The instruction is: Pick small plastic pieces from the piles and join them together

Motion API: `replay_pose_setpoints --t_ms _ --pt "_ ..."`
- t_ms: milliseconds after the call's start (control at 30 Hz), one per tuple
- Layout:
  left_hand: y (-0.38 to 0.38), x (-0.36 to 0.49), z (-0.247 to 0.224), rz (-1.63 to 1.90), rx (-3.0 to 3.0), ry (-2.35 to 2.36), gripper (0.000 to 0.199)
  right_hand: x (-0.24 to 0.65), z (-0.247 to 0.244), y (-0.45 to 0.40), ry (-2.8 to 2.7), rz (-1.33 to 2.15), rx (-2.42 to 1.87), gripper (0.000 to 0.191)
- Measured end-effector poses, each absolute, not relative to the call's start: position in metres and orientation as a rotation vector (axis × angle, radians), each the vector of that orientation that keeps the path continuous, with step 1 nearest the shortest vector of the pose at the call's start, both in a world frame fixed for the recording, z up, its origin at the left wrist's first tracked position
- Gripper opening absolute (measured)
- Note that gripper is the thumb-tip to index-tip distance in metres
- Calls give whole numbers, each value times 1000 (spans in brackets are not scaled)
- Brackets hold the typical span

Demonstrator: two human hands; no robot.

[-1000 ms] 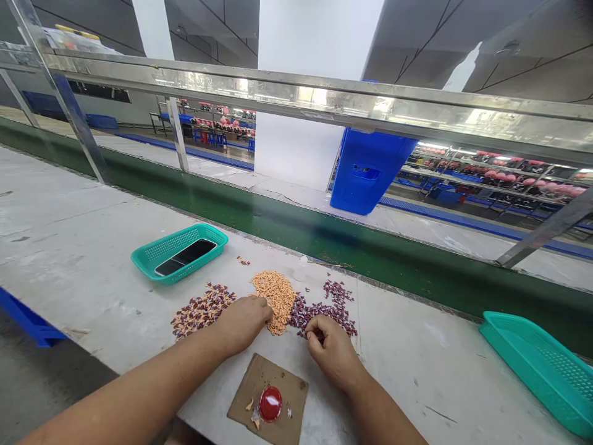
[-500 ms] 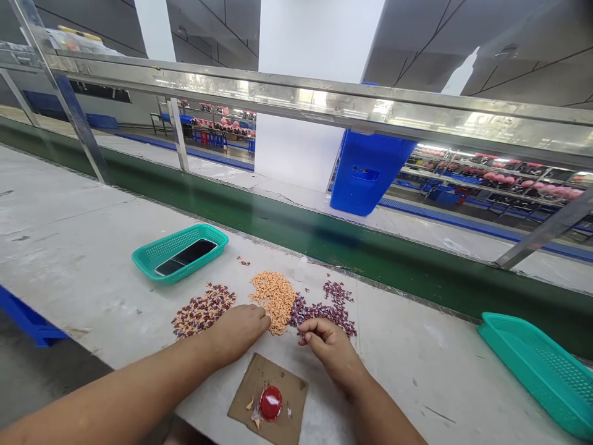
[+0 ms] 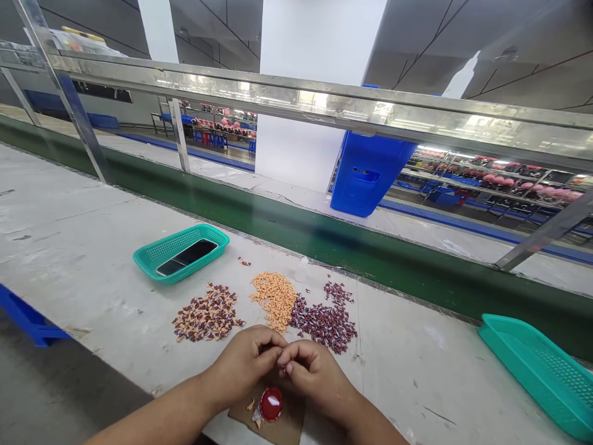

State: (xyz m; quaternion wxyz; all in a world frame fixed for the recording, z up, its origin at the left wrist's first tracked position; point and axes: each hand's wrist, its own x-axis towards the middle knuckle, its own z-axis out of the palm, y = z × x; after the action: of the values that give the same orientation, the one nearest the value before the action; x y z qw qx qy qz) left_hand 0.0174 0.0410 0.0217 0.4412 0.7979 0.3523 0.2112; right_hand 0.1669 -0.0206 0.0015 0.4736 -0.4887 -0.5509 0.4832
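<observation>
Closely | left hand (image 3: 250, 357) meets right hand (image 3: 319, 377) at dark piece (image 3: 282, 371) | any lettering illegible

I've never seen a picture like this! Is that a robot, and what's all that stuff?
No robot here: those are a person's bare hands. The camera is worn on that person's head, looking forward and down. The left hand and right hand meet at the fingertips. The right one seems to pinch a dark red bit; fingers hide the rest. On the table are an orange pile, a dark red pile and a two-coloured pile. Cardboard holds something round and red. The left green basket holds what looks like a phone; another green basket is far right.
</observation>
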Motion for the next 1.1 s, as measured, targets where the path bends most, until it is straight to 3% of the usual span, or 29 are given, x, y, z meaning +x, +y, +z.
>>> replay_pose_setpoints --t_ms 167,467,700,1100 --pt "34 11 19 555 1686 912 11 167 2 -24 -1409 1186 -1207 11" --pt "27 -5 15 696 1278 870 18 164 10 -31 -1951 750 -1363 27" --pt "21 -6 15 697 1216 854 19 161 12 -36 -2175 481 -1396 25" --pt "6 2 3 647 1148 779 33 161 7 -34 -1605 534 -1211 10"
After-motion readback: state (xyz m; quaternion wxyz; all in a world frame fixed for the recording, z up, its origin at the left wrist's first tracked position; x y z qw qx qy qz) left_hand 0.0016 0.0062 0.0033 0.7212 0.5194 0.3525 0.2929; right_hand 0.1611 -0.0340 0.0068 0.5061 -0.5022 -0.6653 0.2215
